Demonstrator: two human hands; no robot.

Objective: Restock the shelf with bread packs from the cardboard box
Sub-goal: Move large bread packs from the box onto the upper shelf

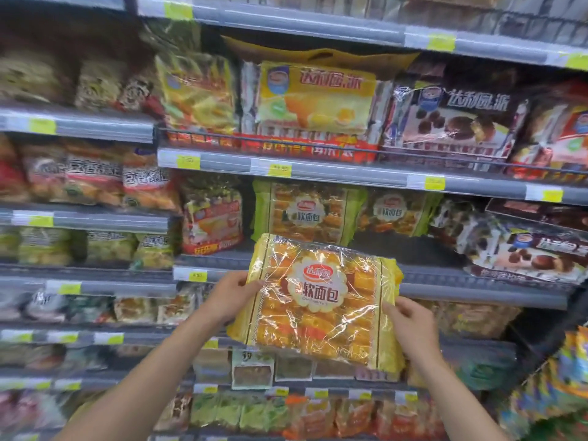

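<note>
I hold a yellow clear-wrapped bread pack point(318, 300) upright in front of the shelving, one hand on each side. My left hand point(234, 294) grips its left edge, thumb on the front. My right hand point(410, 319) grips its right edge lower down. Just above and behind it, two matching green-edged bread packs point(305, 211) point(397, 213) stand on the grey shelf point(445, 278). A dark gap lies on that shelf right of the held pack. The cardboard box is out of view.
Shelves of packaged cakes and breads fill the view. Yellow pie packs point(315, 97) and brown chocolate pie packs point(451, 119) sit one shelf up. More chocolate packs point(525, 249) lean at the right. Lower shelves point(286, 386) hold small packs with yellow price tags.
</note>
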